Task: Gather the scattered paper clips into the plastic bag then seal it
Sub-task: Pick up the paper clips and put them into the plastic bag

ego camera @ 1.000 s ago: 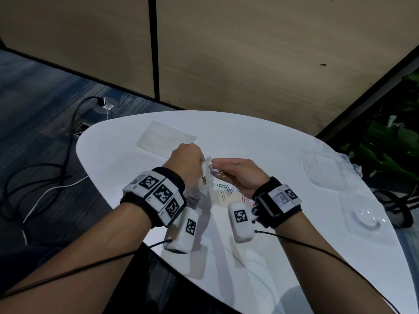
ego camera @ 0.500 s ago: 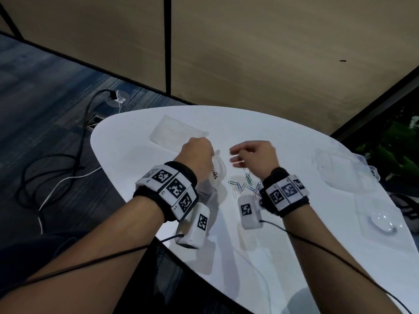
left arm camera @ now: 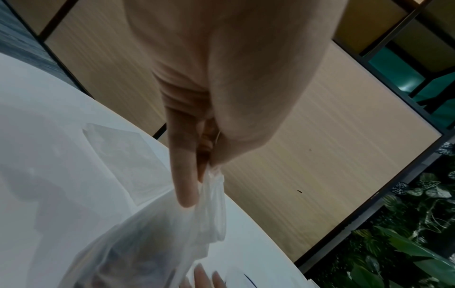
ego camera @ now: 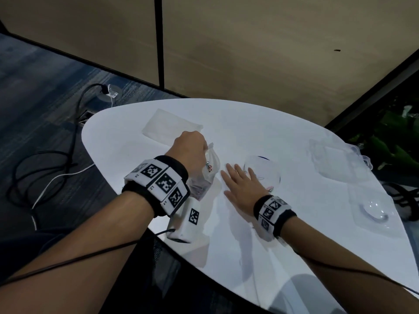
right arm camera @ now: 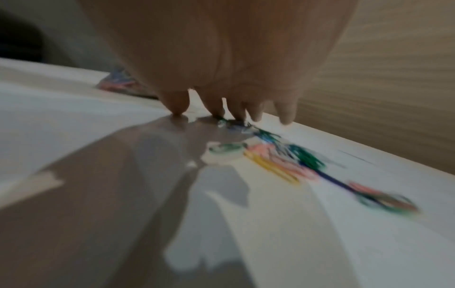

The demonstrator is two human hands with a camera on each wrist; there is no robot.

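My left hand [ego camera: 189, 146] pinches the top edge of a clear plastic bag [ego camera: 207, 173] and holds it up off the white table [ego camera: 260, 123]; the bag [left arm camera: 152, 239] hangs below the fingers with a few coloured clips inside. My right hand [ego camera: 241, 180] lies flat on the table just right of the bag, fingers spread and straight. Under and beside it lie several coloured paper clips [right arm camera: 283, 157], blurred in the right wrist view; a pink clip [ego camera: 269, 189] peeks out by the wrist. The fingertips [right arm camera: 177, 109] touch the tabletop.
A flat clear bag [ego camera: 171, 126] lies at the table's far left. A clear round lid [ego camera: 264, 171] sits just beyond my right hand. Clear plastic trays [ego camera: 337, 162] and a blister pack [ego camera: 374, 211] occupy the right side. Cables [ego camera: 40, 168] run on the floor to the left.
My right hand has left the bag's mouth, dropped to the table and flattened over the loose clips. The left hand still holds the bag up.
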